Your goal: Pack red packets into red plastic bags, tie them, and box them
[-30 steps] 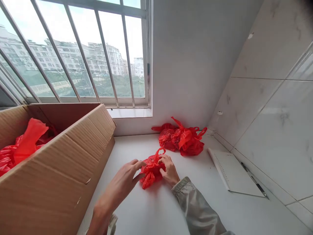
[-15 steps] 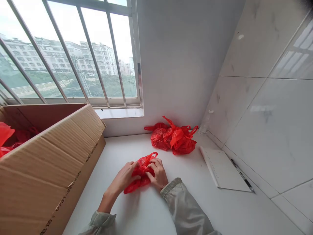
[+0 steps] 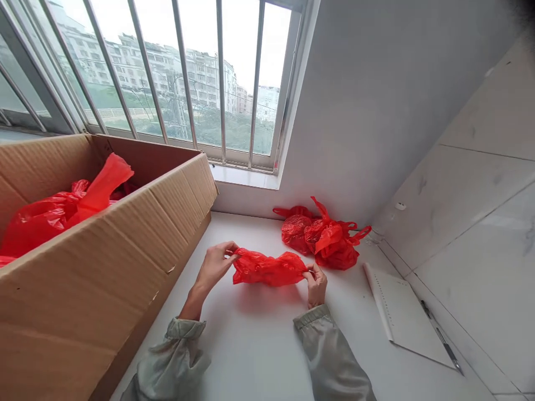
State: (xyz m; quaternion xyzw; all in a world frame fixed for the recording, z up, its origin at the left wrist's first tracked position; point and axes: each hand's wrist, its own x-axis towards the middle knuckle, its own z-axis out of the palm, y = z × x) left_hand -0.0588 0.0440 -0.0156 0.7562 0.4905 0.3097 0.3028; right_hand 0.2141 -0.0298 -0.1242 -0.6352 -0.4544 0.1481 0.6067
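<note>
A red plastic bag [image 3: 270, 270] is stretched sideways between my two hands, just above the white tabletop [image 3: 259, 340]. My left hand [image 3: 218, 260] pinches its left end between thumb and fingers. At the opposite end my right hand [image 3: 316, 281] is closed on the bag's right edge. Whatever the bag may contain does not show. Behind it, against the wall, lies a cluster of knotted red plastic bags [image 3: 330, 236], apart from my hands.
On the left a big cardboard box [image 3: 159, 223] stands open, with red plastic bags [image 3: 62, 214] inside. To the right lie a notepad [image 3: 409, 312] and a pen [image 3: 449, 351]. A clear bottle [image 3: 387, 220] stands in the corner. Behind the box is a barred window [image 3: 200, 83].
My hands have moved apart, pulling the bunched bag out wide. The view has swung left, showing more of the box's inside.
</note>
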